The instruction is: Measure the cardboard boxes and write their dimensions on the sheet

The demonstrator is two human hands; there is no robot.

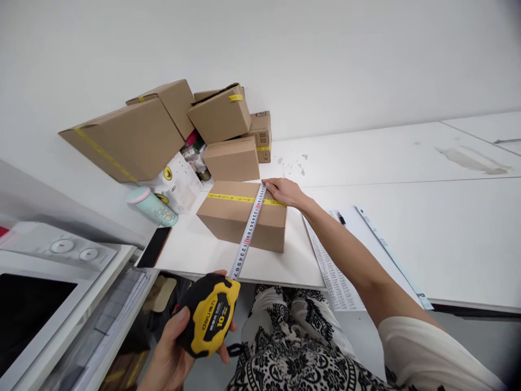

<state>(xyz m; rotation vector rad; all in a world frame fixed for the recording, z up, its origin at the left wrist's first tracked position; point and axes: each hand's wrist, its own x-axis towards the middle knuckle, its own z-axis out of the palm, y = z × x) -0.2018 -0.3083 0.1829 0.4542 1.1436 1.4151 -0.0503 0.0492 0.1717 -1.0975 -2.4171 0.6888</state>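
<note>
Far out left of the left hand sits a white machine (61,255). Nearer are a dark phone (152,247) and a pale green cup (151,206), with a heap of cartons (163,125) up behind them.

Now the left hand (173,353): low, close to the body, wrapped firmly round the yellow tape case (211,317). From the case the blade (249,231) runs up and away over the box (240,220). The box sits on the desk (285,266) between the two hands, with a yellow strap across its top.

The right hand (285,191) is at the box's far edge, fingers pinched down on the blade's end.

My call is that a good reading wants the blade taut and flat on the lid, with its end flush at that far edge. It should also run square to the edges, and right now it looks a touch slanted.

Right of that arm lie printed sheets (331,266) and a pen (341,219).
</note>
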